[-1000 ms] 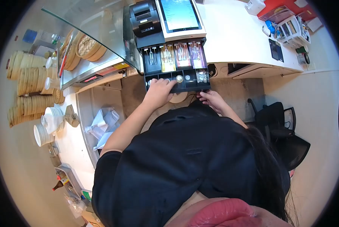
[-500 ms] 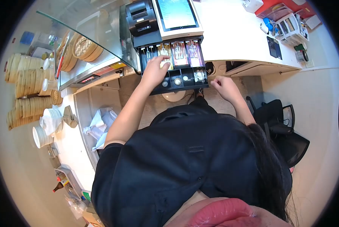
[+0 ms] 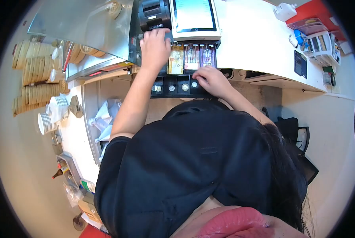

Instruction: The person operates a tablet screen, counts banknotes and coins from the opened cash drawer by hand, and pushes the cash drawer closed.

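Note:
A cash drawer (image 3: 170,95) is pulled out under the counter-top tablet, with banknotes (image 3: 176,59) in upright slots and coins (image 3: 185,87) in the front cups. My left hand (image 3: 154,49) reaches past the drawer's left side, its fingers spread across the front of the black receipt printer (image 3: 153,16); nothing shows in it. It covers the leftmost note slot. Over the right-hand coin cups is my right hand (image 3: 214,81), fingers loosely bent and pointing left, thumb a little apart. No object shows in it, and the cup under the palm is hidden.
A tablet (image 3: 195,16) stands on the white counter (image 3: 253,39). Glass panels and a steel cabinet (image 3: 100,65) border the left side, near stacked bamboo steamers (image 3: 36,69) and white bowls (image 3: 46,123). A black phone (image 3: 300,64) lies to the right. A black chair (image 3: 290,131) stands behind.
My left hand has moved forward from the note slots to the printer's front. My right hand has come left from beside the drawer to over its coin cups, fingers loosening. The view has shifted slightly.

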The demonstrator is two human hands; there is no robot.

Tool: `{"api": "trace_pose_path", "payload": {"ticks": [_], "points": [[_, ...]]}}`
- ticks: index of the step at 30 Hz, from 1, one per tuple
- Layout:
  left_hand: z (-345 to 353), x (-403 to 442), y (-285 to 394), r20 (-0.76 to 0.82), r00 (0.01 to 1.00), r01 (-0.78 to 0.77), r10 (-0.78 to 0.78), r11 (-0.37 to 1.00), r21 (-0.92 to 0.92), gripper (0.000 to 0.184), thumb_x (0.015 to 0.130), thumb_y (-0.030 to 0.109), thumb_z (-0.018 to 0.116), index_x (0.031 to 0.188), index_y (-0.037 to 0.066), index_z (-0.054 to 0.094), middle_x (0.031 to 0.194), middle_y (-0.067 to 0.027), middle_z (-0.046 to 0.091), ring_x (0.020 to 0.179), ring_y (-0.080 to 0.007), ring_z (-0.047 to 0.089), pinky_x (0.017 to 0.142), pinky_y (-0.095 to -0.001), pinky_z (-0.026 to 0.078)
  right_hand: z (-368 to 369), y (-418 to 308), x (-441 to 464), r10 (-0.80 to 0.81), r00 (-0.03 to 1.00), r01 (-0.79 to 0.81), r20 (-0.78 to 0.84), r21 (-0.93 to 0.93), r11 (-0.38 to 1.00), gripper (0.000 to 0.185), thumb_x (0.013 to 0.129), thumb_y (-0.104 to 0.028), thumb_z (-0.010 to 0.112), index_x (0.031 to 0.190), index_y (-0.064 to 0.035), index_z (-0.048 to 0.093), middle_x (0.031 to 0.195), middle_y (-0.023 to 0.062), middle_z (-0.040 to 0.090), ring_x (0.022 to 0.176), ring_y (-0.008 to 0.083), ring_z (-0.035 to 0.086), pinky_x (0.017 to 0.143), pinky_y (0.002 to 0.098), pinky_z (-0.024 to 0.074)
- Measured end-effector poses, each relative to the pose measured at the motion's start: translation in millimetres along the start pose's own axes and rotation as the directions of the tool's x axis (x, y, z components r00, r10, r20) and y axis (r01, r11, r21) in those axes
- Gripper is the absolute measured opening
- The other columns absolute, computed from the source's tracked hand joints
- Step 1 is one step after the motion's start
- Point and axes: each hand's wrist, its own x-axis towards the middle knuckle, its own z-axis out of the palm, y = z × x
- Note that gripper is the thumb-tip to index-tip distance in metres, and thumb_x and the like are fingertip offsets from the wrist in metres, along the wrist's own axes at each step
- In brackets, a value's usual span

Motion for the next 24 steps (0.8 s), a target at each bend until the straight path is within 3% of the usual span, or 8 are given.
{"api": "trace_pose_path", "payload": {"ticks": [2, 5, 8, 9, 12, 16, 21, 24], "points": [[-8, 1, -10, -0.05, 0.996, -0.068, 0.071, 0.996, 0.049, 0.024, 0.094, 0.013, 0.062, 0.117, 0.012, 0.069, 0.118, -0.0092, 0.069, 0.111, -0.0326, 0.063, 0.092, -0.0452, 0.049, 9, 11, 23, -0.047, 0.999, 0.047, -0.005, -0.016, 0.999, 0.015, 0.091, -0.01, 0.062, 0.102, -0.0043, 0.071, 0.101, 0.0126, 0.072, 0.104, 0.0325, 0.065, 0.089, 0.0432, 0.0518], [-11, -9, -23, -0.038, 0.999, 0.024, -0.038, 0.952, -0.306, 0.03, 0.096, 0.003, 0.058, 0.124, 0.009, 0.066, 0.116, -0.0106, 0.071, 0.098, -0.0282, 0.069, 0.091, -0.0373, 0.054, 36, 26, 59, -0.062, 0.99, 0.071, 0.124, -0.066, 0.995, 0.029, 0.096, -0.019, 0.061, 0.119, -0.0033, 0.069, 0.121, 0.0149, 0.069, 0.121, 0.0326, 0.061, 0.102, 0.0507, 0.0474], [2, -42, -37, 0.157, 0.917, 0.364, -0.366, 0.609, -0.705, 0.029, 0.096, 0.0, 0.055, 0.124, 0.003, 0.063, 0.107, -0.0075, 0.071, 0.088, -0.0111, 0.068, 0.082, -0.0247, 0.052, 64, 24, 84, 0.093, 0.948, 0.04, 0.304, -0.406, 0.913, 0.066, 0.104, -0.047, 0.051, 0.148, 0.0017, 0.048, 0.158, 0.0195, 0.044, 0.152, 0.0328, 0.034, 0.118, 0.075, 0.0125], [3, -52, -37, 0.155, 0.915, 0.368, -0.373, 0.609, -0.702, 0.029, 0.096, 0.0, 0.055, 0.124, 0.003, 0.063, 0.107, -0.0075, 0.071, 0.088, -0.0111, 0.068, 0.082, -0.0247, 0.052, 69, 19, 85, 0.088, 0.947, 0.047, 0.31, -0.402, 0.914, 0.066, 0.104, -0.047, 0.051, 0.148, 0.0017, 0.048, 0.158, 0.0195, 0.044, 0.152, 0.0328, 0.034, 0.118, 0.075, 0.0125], [1, -81, -38, 0.461, 0.722, 0.598, -0.516, 0.128, -0.791, 0.026, 0.101, 0.006, 0.055, 0.127, 0.006, 0.056, 0.11, -0.0054, 0.071, 0.087, -0.0107, 0.067, 0.074, -0.0234, 0.049, 79, 1, 78, 0.133, 0.92, 0.133, 0.368, -0.612, 0.779, 0.071, 0.102, -0.053, 0.051, 0.146, 0.0027, 0.051, 0.156, 0.0227, 0.045, 0.151, 0.0327, 0.035, 0.119, 0.0727, 0.0122], [0, -110, -41, 0.688, 0.572, 0.665, -0.446, -0.238, -0.708, 0.028, 0.101, 0.009, 0.058, 0.129, 0.005, 0.051, 0.115, -0.0106, 0.069, 0.096, -0.0162, 0.068, 0.083, -0.0296, 0.055, 76, -6, 63, 0.116, 0.959, 0.003, 0.26, -0.417, 0.909, 0.027, 0.096, -0.027, 0.065, 0.113, -0.0083, 0.073, 0.101, 0.0146, 0.075, 0.101, 0.0349, 0.07, 0.117, 0.0704, 0.0237], [2, -123, -44, 0.79, 0.541, 0.683, -0.29, -0.397, -0.613, 0.042, 0.107, 0.027, 0.054, 0.14, 0.003, 0.048, 0.128, -0.0155, 0.065, 0.117, -0.0262, 0.065, 0.102, -0.04, 0.053, 53, -4, 66, 0.119, 0.992, -0.116, 0.036, -0.07, 0.991, 0.023, 0.096, -0.014, 0.062, 0.115, -0.0154, 0.074, 0.102, 0.0106, 0.077, 0.099, 0.0314, 0.073, 0.115, 0.0602, 0.0349], [-13, -119, -26, 0.849, 0.527, 0.653, -0.037, -0.623, -0.432, 0.055, 0.109, 0.039, 0.048, 0.147, 0.0, 0.043, 0.138, -0.0194, 0.06, 0.128, -0.0311, 0.06, 0.109, -0.0439, 0.049, 41, -30, 55, -0.133, 0.969, 0.149, -0.206, 0.064, 0.987, 0.035, 0.095, -0.005, 0.061, 0.126, -0.0168, 0.072, 0.118, 0.0078, 0.075, 0.112, 0.0294, 0.071, 0.116, 0.0593, 0.0353]]}}
